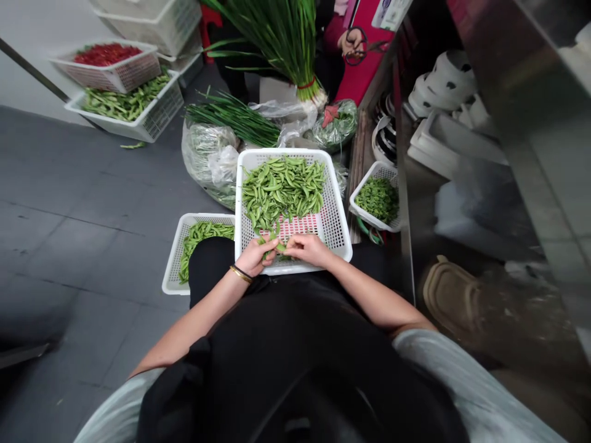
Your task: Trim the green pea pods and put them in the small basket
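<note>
A white plastic basket [339, 224] rests on my lap, with a pile of green pea pods [281, 187] in its far half. My left hand [255, 255] and my right hand [308, 249] meet at the basket's near edge. Both pinch one green pea pod [277, 245] between their fingertips, the left at one end and the right at the other. A thin bracelet circles my left wrist.
A second white basket [173, 271] with pods sits left of my knee. A small basket [357, 203] of green trimmings stands right. Bagged greens [210, 157] and chives [240, 117] lie ahead. Baskets with red chillies [106, 54] and beans [124, 101] sit far left. Another person's hand [351, 40] holds scissors.
</note>
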The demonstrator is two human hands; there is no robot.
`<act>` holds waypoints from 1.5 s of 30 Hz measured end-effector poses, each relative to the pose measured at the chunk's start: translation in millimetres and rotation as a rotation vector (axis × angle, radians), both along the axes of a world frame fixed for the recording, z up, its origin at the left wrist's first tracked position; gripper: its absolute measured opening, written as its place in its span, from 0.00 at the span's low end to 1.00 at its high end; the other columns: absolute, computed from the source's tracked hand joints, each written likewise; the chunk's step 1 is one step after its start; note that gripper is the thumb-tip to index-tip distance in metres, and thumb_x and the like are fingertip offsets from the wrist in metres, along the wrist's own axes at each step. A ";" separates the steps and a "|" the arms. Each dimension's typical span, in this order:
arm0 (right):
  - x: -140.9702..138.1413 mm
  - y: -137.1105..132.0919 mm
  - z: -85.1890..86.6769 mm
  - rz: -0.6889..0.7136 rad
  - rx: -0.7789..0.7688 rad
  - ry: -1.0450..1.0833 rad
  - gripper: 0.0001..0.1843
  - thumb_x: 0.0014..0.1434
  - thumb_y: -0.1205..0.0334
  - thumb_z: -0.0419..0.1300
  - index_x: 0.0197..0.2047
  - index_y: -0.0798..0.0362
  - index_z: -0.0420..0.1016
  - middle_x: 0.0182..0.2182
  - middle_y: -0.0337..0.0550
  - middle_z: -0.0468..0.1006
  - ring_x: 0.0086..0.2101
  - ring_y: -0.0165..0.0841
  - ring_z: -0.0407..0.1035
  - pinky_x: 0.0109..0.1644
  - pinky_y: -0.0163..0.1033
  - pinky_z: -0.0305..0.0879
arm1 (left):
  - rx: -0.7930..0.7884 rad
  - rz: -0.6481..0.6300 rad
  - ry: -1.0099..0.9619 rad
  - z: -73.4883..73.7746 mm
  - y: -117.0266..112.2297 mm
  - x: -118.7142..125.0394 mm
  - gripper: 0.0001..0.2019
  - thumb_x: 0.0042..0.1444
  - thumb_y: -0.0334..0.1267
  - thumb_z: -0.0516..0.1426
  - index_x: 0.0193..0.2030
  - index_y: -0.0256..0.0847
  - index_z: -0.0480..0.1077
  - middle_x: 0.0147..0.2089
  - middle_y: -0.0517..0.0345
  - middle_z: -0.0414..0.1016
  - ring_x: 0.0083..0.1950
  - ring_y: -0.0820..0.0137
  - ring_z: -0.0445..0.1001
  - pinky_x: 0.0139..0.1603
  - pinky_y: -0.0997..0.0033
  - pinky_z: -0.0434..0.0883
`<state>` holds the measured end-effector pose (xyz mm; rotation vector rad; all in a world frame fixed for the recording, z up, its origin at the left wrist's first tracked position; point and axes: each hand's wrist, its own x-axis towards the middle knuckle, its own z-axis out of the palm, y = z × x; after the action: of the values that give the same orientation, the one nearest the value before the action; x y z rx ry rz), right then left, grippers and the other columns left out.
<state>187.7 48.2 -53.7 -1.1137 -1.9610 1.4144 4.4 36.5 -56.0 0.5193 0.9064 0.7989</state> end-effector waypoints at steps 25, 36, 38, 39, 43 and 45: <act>3.0 -5.0 19.4 0.364 0.365 -0.182 0.16 0.65 0.60 0.49 0.28 0.55 0.69 0.23 0.38 0.72 0.26 0.27 0.65 0.33 0.32 0.59 | 0.687 -0.574 0.508 29.8 -13.1 -11.0 0.13 0.53 0.44 0.58 0.25 0.36 0.69 0.20 0.61 0.69 0.23 0.77 0.65 0.26 0.78 0.61; 6.6 26.7 -8.8 0.277 -0.103 -0.314 0.16 0.56 0.51 0.59 0.28 0.55 0.75 0.23 0.37 0.76 0.26 0.27 0.69 0.34 0.31 0.61 | 0.364 0.501 0.276 15.5 8.1 -29.6 0.13 0.54 0.47 0.58 0.33 0.38 0.67 0.24 0.59 0.73 0.19 0.76 0.66 0.18 0.76 0.61; 8.8 52.9 -20.9 0.219 -0.095 -0.646 0.19 0.53 0.46 0.62 0.30 0.55 0.77 0.25 0.40 0.78 0.30 0.31 0.71 0.35 0.32 0.61 | 0.215 0.419 0.114 14.8 12.4 -32.2 0.12 0.49 0.45 0.60 0.33 0.38 0.66 0.24 0.60 0.72 0.19 0.74 0.67 0.18 0.75 0.63; 6.6 66.3 -27.7 0.130 -0.071 -0.786 0.22 0.54 0.44 0.60 0.33 0.56 0.78 0.30 0.44 0.80 0.33 0.33 0.73 0.37 0.33 0.62 | 0.149 0.352 0.037 14.8 12.7 -31.4 0.13 0.47 0.43 0.62 0.32 0.38 0.66 0.23 0.61 0.71 0.19 0.74 0.67 0.18 0.75 0.64; -13.8 103.0 -54.4 -0.080 -0.019 -1.013 0.27 0.62 0.47 0.51 0.45 0.64 0.77 0.46 0.63 0.76 0.46 0.41 0.72 0.45 0.36 0.63 | -0.006 0.177 -0.129 13.2 5.0 -21.1 0.15 0.42 0.38 0.66 0.27 0.39 0.61 0.16 0.70 0.56 0.14 0.81 0.55 0.13 0.82 0.53; -19.5 105.5 -62.4 -0.080 -0.027 -1.023 0.24 0.62 0.53 0.53 0.47 0.65 0.76 0.47 0.65 0.76 0.47 0.41 0.72 0.46 0.36 0.63 | -0.039 0.135 -0.093 9.9 1.0 -18.3 0.17 0.42 0.38 0.67 0.25 0.38 0.60 0.14 0.73 0.48 0.13 0.84 0.47 0.13 0.85 0.44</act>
<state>168.2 153.7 -116.1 -2.1844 -2.4588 0.8602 -13.9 37.6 -46.2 0.3861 0.8757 0.9189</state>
